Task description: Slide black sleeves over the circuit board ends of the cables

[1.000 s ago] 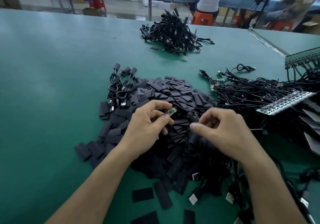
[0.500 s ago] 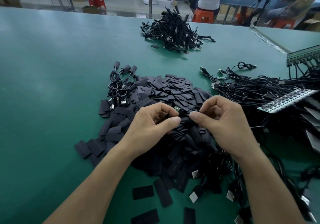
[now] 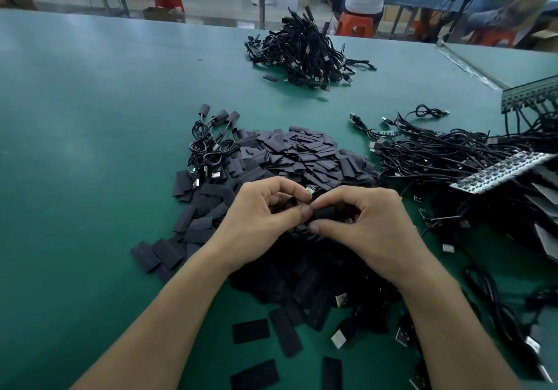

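Bright even overhead light; soft sheen on green table; wide-angle edge bending; background people motion-blurred.

Two bare hands and two forearms are recorded, entering from the near edge of the scene. The left hand and the right hand are uncovered from fingertips to wrist. The left forearm and the right forearm are likewise uncovered along their whole visible length; both are slim. A short-trimmed nail is noted on the left thumb and another on the right thumb. Knuckle ridges are seen on the backs of both hands. Upper arms and clothing lie outside the view.
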### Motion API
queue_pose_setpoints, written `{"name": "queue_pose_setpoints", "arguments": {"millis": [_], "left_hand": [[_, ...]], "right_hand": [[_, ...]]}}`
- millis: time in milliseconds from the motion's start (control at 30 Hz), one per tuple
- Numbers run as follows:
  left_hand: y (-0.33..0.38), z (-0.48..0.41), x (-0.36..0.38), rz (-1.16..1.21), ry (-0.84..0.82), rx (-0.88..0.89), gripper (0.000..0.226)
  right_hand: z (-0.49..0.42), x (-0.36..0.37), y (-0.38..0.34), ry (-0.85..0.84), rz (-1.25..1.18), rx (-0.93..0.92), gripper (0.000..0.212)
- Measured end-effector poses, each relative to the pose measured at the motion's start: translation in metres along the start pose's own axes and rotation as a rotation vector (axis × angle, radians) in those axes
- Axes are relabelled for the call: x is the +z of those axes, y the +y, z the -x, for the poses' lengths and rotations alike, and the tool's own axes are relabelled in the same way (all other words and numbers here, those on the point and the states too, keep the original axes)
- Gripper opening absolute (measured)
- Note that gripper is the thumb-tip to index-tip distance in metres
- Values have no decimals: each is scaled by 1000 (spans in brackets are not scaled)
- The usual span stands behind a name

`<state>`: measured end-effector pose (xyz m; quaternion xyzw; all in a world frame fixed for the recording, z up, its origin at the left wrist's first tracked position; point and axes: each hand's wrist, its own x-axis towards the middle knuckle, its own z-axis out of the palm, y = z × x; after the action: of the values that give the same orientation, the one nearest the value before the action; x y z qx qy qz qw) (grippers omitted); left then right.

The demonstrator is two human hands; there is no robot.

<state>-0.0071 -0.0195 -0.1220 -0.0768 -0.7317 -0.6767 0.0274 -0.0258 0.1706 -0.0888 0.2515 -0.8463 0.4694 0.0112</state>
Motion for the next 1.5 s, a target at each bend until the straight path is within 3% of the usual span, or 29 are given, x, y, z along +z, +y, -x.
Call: {"name": "queue_pose_setpoints", "arguments": {"millis": [267,400,600,967,1500], "left_hand": [[0,0,0,26,12,-16,14],[2,-1,0,-6,70,-32,15],[3,0,-1,-40,26,-41,17],[7,3,-1,-17,34,-25,30],[7,2,-3,-91,-19,-60,25]], "right_hand": [[1,-2,-2,-14,36,-41,30],[-1,-2,3,124,46,-6,28],[-4,-6,7,253,-177,63,26],[-3,-8,12,195,-192,74,22],[-1,-12,10,10,-186,80,30]]}}
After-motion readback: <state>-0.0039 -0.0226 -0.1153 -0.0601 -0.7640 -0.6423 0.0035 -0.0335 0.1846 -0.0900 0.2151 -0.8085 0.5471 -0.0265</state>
